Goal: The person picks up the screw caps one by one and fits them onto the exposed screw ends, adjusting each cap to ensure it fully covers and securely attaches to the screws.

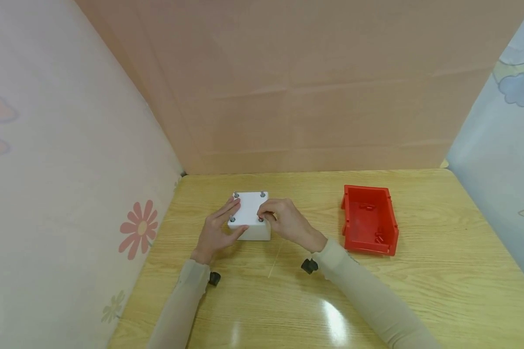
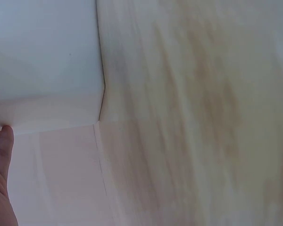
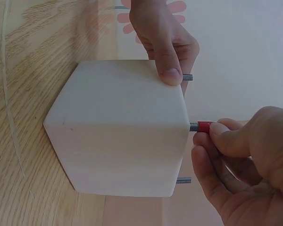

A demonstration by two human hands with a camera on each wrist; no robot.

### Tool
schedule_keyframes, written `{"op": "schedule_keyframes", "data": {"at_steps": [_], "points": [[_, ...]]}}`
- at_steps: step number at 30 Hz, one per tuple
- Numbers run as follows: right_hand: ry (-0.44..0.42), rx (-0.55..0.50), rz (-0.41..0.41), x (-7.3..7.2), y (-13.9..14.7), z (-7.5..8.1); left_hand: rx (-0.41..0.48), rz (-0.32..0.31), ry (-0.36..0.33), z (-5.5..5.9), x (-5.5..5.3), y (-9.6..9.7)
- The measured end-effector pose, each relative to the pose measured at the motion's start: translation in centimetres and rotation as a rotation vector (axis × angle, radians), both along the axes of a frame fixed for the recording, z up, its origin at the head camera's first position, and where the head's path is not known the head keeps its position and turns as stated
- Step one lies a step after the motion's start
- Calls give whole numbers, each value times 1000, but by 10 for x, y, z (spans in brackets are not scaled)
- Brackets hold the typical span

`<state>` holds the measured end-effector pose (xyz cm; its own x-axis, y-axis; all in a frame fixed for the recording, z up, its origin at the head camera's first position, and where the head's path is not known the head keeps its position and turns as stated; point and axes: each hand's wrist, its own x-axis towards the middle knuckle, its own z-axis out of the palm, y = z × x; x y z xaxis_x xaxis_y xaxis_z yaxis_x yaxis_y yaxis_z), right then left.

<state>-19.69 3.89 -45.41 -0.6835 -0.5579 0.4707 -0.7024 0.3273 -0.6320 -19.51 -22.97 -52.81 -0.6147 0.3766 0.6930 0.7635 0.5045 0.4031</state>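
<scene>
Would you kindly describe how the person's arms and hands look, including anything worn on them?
The left sleeve and right sleeve are long and pale beige, ending at the wrists. The left hand and right hand wear no gloves. A small black block, probably a wrist camera, shows beside each cuff.

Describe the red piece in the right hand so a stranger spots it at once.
On the wooden table stands a white block with metal studs jutting from its top. At its near right corner, the right hand pinches a small red piece. Similar red pieces lie in the red bin; only this one is held at a stud.
</scene>
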Motion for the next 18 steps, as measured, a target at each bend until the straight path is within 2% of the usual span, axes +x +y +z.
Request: {"op": "schedule_keyframes", "data": {"at_steps": [9, 18], "points": [[6, 7, -9, 1, 0, 1, -10, 18, -64, 2, 1, -1], [2, 28, -9, 1, -1, 1, -20, 28, -59, 0, 1, -2]]}}
